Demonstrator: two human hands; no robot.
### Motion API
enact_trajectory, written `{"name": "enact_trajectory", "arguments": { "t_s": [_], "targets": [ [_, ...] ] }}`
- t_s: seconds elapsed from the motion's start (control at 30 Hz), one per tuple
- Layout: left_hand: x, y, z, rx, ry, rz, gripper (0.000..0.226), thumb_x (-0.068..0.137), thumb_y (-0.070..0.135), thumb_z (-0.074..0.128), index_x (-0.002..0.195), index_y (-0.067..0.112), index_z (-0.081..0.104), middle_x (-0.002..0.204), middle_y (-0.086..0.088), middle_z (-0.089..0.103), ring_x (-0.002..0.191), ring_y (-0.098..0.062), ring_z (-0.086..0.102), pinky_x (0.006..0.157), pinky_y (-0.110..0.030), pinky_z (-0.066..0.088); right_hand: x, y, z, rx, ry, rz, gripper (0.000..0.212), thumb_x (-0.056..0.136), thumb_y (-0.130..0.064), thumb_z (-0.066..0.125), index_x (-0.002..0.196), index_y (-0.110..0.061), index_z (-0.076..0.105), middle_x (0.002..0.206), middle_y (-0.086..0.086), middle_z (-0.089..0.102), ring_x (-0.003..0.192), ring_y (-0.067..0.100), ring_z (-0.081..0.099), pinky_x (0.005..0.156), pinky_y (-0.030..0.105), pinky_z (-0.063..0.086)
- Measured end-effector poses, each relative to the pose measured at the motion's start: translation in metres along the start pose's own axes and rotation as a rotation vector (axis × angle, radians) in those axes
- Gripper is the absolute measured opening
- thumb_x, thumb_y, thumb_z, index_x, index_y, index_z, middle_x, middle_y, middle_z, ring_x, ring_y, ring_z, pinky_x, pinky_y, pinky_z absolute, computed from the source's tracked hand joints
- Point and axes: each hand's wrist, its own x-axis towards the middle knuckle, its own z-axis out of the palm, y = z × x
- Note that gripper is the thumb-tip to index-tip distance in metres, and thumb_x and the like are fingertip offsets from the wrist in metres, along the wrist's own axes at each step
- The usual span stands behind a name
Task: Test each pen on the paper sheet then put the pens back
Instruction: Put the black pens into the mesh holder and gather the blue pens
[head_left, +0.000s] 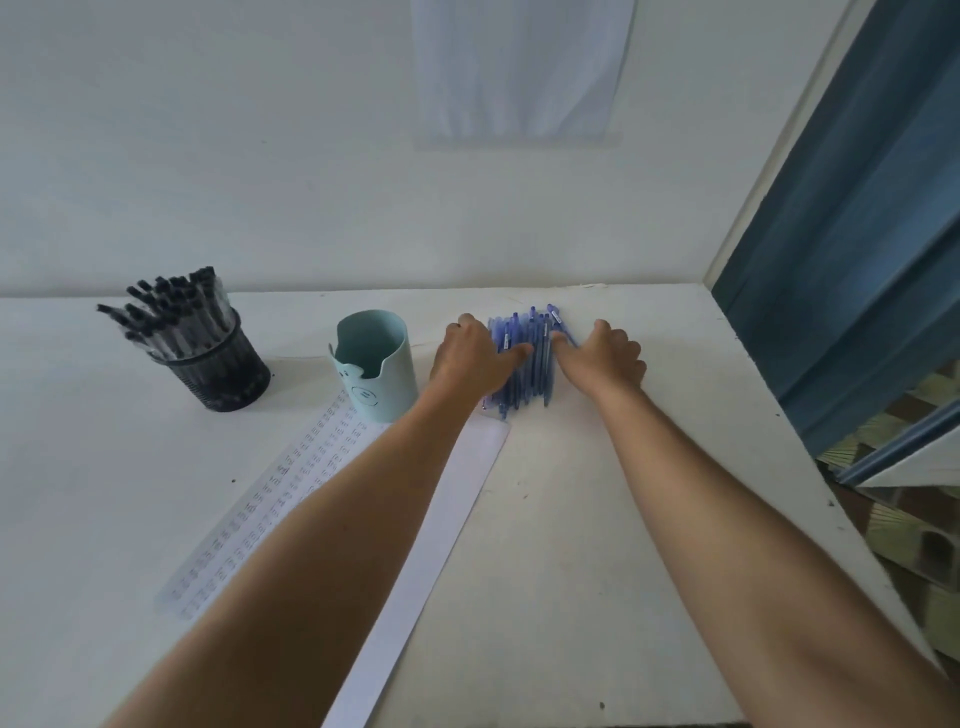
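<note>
A pile of several blue pens (530, 364) lies side by side on the white table near the back wall. My left hand (475, 358) rests on the pile's left side, thumb stretched across the pens. My right hand (602, 358) presses against the pile's right side, fingers loosely curled, thumb toward the pens. Both hands bracket the pile; neither plainly grips a single pen. A long paper sheet (457, 493) with rows of small marks runs diagonally under my left forearm. A light teal holder (376, 374) stands empty-looking left of the pile.
A black mesh cup (223, 374) packed with several black-capped pens stands at the back left. The white table (597, 545) meets the wall behind. A blue curtain (857, 260) hangs at the right, beyond the table's right edge.
</note>
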Motion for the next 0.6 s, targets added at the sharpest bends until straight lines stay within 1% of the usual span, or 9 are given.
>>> {"name": "enact_trajectory", "arguments": {
  "t_s": [0.07,0.1,0.17,0.23,0.33,0.4,0.47,0.53,0.6],
  "targets": [
    [0.009,0.001,0.0,0.045,-0.065,-0.029,0.068,0.087,0.056,0.066,0.123,0.001,0.047,0.117,-0.013,0.055,0.107,-0.03,0.055,0.075,-0.032,0.038,0.012,-0.005,0.002,-0.024,-0.076,-0.003,0.071,0.094,-0.062,0.048,0.142,-0.01,0.043,0.145,0.015,0.043,0.136,0.037,0.037,0.106,0.043,0.032],
    [0.013,0.0,0.0,0.052,-0.087,-0.043,0.061,0.084,0.055,0.069,0.113,0.004,0.05,0.109,-0.011,0.056,0.098,-0.028,0.056,0.071,-0.031,0.039,0.018,-0.007,0.004,-0.024,-0.096,-0.011,0.073,0.093,-0.064,0.049,0.142,-0.011,0.043,0.146,0.014,0.043,0.136,0.036,0.037,0.106,0.044,0.033],
    [0.022,-0.003,0.0,0.038,-0.101,-0.067,0.048,0.081,0.05,0.071,0.09,0.009,0.05,0.091,-0.007,0.056,0.08,-0.025,0.057,0.059,-0.029,0.039,0.026,-0.011,0.007,-0.032,-0.12,-0.031,0.076,0.089,-0.068,0.053,0.142,-0.013,0.043,0.146,0.012,0.043,0.136,0.036,0.039,0.107,0.043,0.035],
    [0.027,-0.005,-0.003,0.04,-0.108,-0.077,0.043,0.08,0.048,0.07,0.077,0.012,0.047,0.08,-0.006,0.059,0.066,-0.021,0.056,0.051,-0.026,0.037,0.03,-0.015,0.008,-0.055,-0.145,-0.044,0.08,0.084,-0.071,0.057,0.139,-0.014,0.046,0.143,0.011,0.043,0.134,0.035,0.04,0.106,0.043,0.038],
    [0.03,-0.003,-0.008,0.088,-0.14,-0.065,0.044,0.079,0.049,0.07,0.073,0.013,0.047,0.072,-0.005,0.057,0.059,-0.018,0.054,0.048,-0.025,0.037,0.032,-0.022,0.01,-0.091,-0.182,-0.043,0.084,0.079,-0.066,0.067,0.139,-0.013,0.042,0.14,0.01,0.041,0.133,0.033,0.039,0.102,0.042,0.04],
    [0.031,-0.001,-0.008,0.112,-0.163,-0.058,0.042,0.077,0.048,0.071,0.073,0.013,0.047,0.074,-0.005,0.058,0.058,-0.018,0.054,0.049,-0.024,0.04,0.032,-0.027,0.01,-0.101,-0.195,-0.047,0.08,0.078,-0.056,0.071,0.138,-0.013,0.042,0.137,0.01,0.042,0.131,0.032,0.042,0.095,0.039,0.041],
    [0.031,0.0,-0.007,0.13,-0.18,-0.05,0.04,0.075,0.044,0.072,0.072,0.014,0.047,0.075,-0.005,0.057,0.057,-0.017,0.053,0.049,-0.023,0.039,0.034,-0.03,0.01,-0.097,-0.196,-0.052,0.073,0.077,-0.049,0.072,0.134,-0.012,0.045,0.132,0.01,0.045,0.126,0.032,0.048,0.091,0.037,0.043],
    [0.03,0.0,-0.007,0.142,-0.185,-0.048,0.041,0.074,0.044,0.074,0.073,0.014,0.046,0.075,-0.003,0.054,0.059,-0.016,0.051,0.048,-0.024,0.037,0.034,-0.031,0.008,-0.12,-0.203,-0.062,0.069,0.078,-0.046,0.071,0.132,-0.011,0.047,0.129,0.01,0.048,0.122,0.033,0.052,0.089,0.036,0.045],
    [0.029,-0.001,-0.007,0.165,-0.179,-0.042,0.042,0.074,0.045,0.074,0.079,0.012,0.048,0.078,-0.002,0.051,0.067,-0.018,0.053,0.052,-0.026,0.036,0.032,-0.03,0.006,-0.187,-0.215,-0.077,0.071,0.079,-0.044,0.072,0.135,-0.009,0.043,0.132,0.011,0.049,0.123,0.033,0.053,0.084,0.034,0.041]
  ]
}}
